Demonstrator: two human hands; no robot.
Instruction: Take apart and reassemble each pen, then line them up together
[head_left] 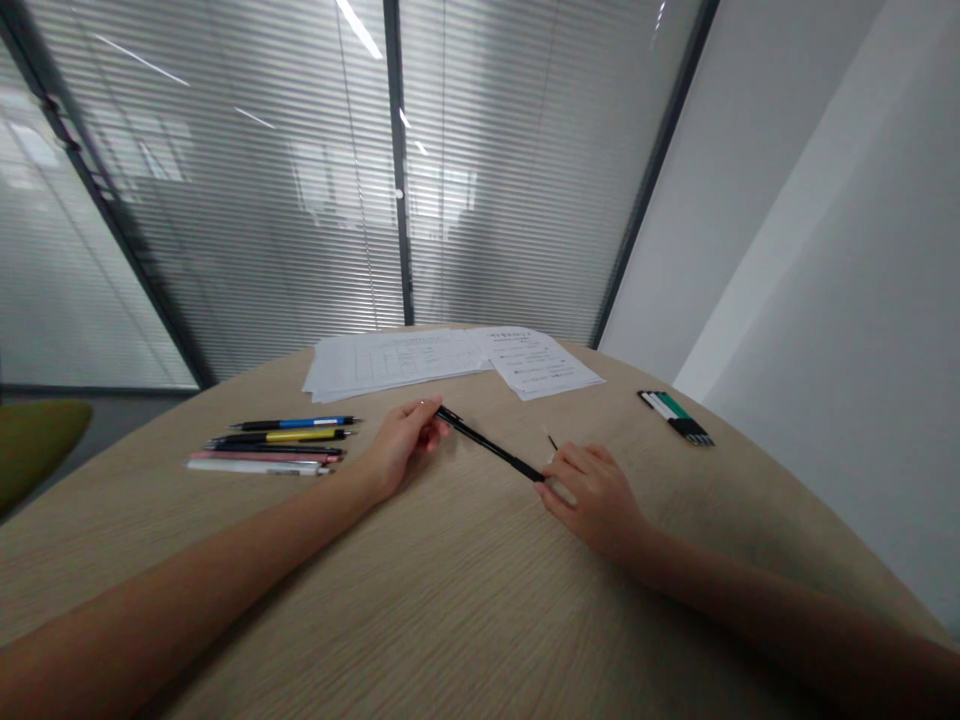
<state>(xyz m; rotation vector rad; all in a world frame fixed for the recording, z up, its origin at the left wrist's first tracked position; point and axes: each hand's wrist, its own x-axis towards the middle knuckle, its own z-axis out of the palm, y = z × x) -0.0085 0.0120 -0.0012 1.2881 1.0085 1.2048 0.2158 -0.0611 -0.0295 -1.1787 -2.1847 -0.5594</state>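
A long black pen (489, 446) slants between my two hands above the table, its clip toward the upper left. My left hand (409, 440) pinches the clip end between thumb and fingers. At the lower right end, my right hand (592, 497) is closed, with thumb and fingertips on the pen. A thin pale stick with a dark tip (552, 441) pokes up beside the right fingers; whether that hand holds it too is unclear. The right palm is hidden.
Left of my hands lie several pens, among them a blue pen (296, 424) and a yellow pen (289, 436). Printed papers (405, 362) spread along the back of the round wooden table (420, 620). Several green, white and black sticks (675, 417) lie near the right edge.
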